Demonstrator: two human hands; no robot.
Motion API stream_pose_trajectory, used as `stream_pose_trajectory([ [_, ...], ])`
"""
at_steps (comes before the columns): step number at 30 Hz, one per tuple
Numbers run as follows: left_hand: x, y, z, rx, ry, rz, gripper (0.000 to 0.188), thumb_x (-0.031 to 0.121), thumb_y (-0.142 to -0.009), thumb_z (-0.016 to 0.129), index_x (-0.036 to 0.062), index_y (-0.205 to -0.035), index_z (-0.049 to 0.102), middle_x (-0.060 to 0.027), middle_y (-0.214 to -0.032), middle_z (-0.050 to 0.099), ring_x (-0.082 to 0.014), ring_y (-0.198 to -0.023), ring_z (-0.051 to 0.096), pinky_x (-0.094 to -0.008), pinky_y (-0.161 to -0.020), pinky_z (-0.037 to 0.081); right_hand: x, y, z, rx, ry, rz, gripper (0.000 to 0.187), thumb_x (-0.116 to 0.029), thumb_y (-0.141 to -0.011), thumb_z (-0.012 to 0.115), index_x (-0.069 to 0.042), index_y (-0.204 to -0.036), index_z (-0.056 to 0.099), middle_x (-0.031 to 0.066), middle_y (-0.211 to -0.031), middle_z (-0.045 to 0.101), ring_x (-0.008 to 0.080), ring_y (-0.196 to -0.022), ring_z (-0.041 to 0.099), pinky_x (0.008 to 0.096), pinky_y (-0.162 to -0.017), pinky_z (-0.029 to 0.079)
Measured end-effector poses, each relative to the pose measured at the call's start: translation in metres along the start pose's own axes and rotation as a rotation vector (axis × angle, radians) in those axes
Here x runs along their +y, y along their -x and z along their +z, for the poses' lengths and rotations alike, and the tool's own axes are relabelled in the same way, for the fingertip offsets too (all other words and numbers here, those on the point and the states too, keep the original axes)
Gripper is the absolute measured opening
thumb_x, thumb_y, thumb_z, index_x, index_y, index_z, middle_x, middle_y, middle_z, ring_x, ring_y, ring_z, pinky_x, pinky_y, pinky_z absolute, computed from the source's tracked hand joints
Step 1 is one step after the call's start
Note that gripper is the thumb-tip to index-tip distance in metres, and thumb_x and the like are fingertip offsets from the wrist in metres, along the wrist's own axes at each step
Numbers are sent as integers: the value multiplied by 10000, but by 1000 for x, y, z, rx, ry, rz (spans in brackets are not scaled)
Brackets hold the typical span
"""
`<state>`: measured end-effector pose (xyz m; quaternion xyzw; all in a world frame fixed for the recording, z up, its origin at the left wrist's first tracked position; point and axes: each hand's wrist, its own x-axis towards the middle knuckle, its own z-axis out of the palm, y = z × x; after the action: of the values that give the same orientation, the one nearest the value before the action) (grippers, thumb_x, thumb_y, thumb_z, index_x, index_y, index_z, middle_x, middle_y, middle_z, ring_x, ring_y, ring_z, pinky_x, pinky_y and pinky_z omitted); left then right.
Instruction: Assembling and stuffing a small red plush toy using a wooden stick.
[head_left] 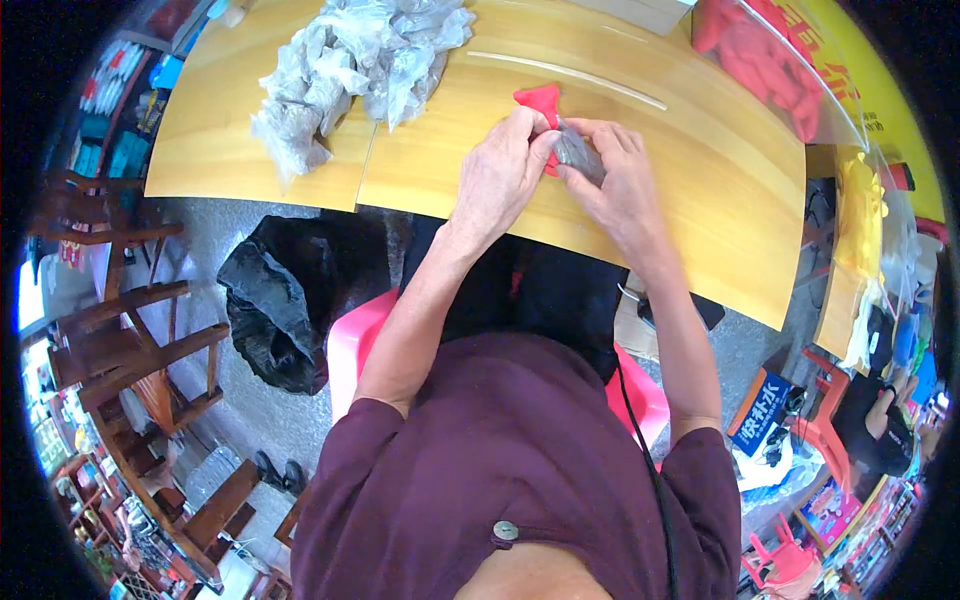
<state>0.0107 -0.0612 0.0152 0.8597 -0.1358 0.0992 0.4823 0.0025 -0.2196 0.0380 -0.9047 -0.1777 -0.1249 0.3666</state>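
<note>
Left hand [505, 165] pinches a red pouch [540, 101]; right hand [625, 185], fingers partly spread, grips a grey packet [579, 155] beside it, near the table's [710, 220] front edge. Open room lies right, bags [365, 60] left.

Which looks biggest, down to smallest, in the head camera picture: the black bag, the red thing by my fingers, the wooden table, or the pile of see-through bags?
1. Wooden table
2. Pile of see-through bags and black bag: too alike to rank
3. Red thing

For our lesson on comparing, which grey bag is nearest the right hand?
The bag in the right hand; the other bags lie heaped farther left on the table.
</note>
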Motion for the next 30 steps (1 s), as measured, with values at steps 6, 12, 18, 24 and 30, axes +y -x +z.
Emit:
stream_pose_trajectory([
  [6,4,4,2,-21,-93,8,228,142,-834,663,53,-979,511,-134,-788,588,-279,-723,609,-378,-646,482,8,-1,6,16,-196,122,272,-70,-789,638,-35,-1057,609,134,-1012,619,281,-951,577,373,-827,466],
  [12,8,4,3,-2,-122,24,239,42,-751,612,49,-953,486,-149,-840,570,-330,-836,590,-432,-693,474,11,-4,5,-14,-287,150,318,-46,-790,637,-63,-1104,589,118,-1004,616,268,-934,580,378,-819,477],
  [18,5,-1,1,-17,-119,4,185,56,-761,604,48,-914,501,-147,-837,564,-339,-831,578,-435,-697,468,7,-15,0,-68,-31,-161,443,-60,-805,624,-96,-1236,528,131,-1010,579,304,-940,548,383,-835,471],
  [24,8,-1,-3,4,-88,83,138,10,-773,585,28,-893,519,-145,-850,573,-335,-836,588,-420,-686,472,17,-16,9,-25,77,-217,389,-74,-811,622,-44,-1189,533,149,-973,560,333,-936,540,415,-826,469],
  [30,21,8,-12,-95,108,-140,130,-26,-795,575,3,-920,553,-163,-876,601,-320,-826,605,-391,-711,480,22,-18,12,-32,-11,-140,269,-83,-826,630,-32,-1074,541,156,-968,594,345,-948,567,418,-824,479],
])
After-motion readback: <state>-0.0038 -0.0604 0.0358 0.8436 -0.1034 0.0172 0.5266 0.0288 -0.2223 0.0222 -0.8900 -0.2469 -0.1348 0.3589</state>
